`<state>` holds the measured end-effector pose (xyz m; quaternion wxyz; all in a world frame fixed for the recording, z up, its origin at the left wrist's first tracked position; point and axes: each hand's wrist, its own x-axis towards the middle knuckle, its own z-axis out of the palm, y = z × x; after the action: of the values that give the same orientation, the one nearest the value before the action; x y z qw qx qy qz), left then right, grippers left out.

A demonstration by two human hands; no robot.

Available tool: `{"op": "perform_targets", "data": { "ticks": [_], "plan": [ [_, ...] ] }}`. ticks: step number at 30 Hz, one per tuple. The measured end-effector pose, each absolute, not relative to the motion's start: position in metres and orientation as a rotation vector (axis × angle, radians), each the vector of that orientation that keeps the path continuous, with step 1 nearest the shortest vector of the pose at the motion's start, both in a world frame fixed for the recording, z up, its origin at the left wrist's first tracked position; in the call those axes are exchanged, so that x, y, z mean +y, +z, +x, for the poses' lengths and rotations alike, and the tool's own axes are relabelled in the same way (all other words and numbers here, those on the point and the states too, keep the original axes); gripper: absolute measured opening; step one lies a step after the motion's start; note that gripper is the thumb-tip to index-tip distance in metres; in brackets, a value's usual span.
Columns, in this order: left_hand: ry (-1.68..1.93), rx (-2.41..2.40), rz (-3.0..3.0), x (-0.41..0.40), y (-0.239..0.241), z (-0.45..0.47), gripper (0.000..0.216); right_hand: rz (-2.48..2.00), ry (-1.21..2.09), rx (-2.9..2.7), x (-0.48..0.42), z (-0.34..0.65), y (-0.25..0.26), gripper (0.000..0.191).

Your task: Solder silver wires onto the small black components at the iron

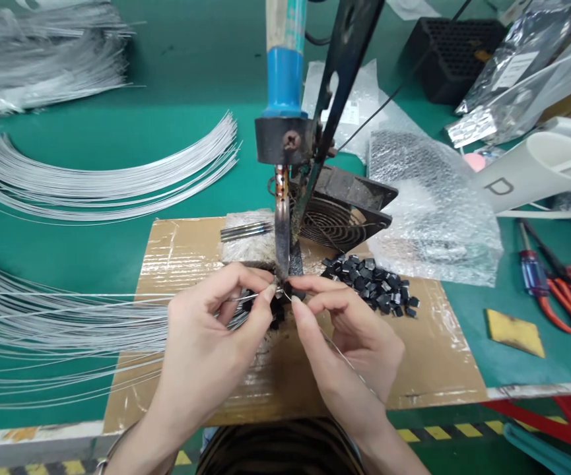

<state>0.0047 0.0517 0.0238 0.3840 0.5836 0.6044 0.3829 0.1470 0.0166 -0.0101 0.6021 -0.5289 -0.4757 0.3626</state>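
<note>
A soldering iron with a blue collar is clamped upright in front of me, tip pointing down. Right at the tip, my left hand pinches the end of a thin white wire, which trails off to the left. My right hand is closed in a pinch on a thin solder wire that runs back over its palm. Fingertips of both hands nearly meet below the tip; the small joint between them is mostly hidden. Small black parts lie just under the fingers.
Cardboard covers the bench front. A pile of black parts and a fan sit right of the iron. Bundles of white wires lie left. Bubble wrap, orange-handled scissors and a yellow sponge are rightward.
</note>
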Motion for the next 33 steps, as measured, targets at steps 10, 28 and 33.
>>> {"op": "perform_targets", "data": {
  "ticks": [10,28,33],
  "plan": [
    [0.974,1.526,1.485,0.053,0.0223,0.0036,0.01,-1.21,0.823,-1.096,0.0175,0.1452,-0.0108,0.017],
    [0.953,1.533,1.519,0.0523,0.0222,0.0036,0.011,-1.218,0.766,-1.119,0.0178,0.1424,-0.0141,0.019],
    [0.964,1.538,1.536,0.0518,0.0219,0.0036,0.012,-1.215,0.721,-1.148,0.0165,0.1418,-0.0148,0.02]
  ]
}}
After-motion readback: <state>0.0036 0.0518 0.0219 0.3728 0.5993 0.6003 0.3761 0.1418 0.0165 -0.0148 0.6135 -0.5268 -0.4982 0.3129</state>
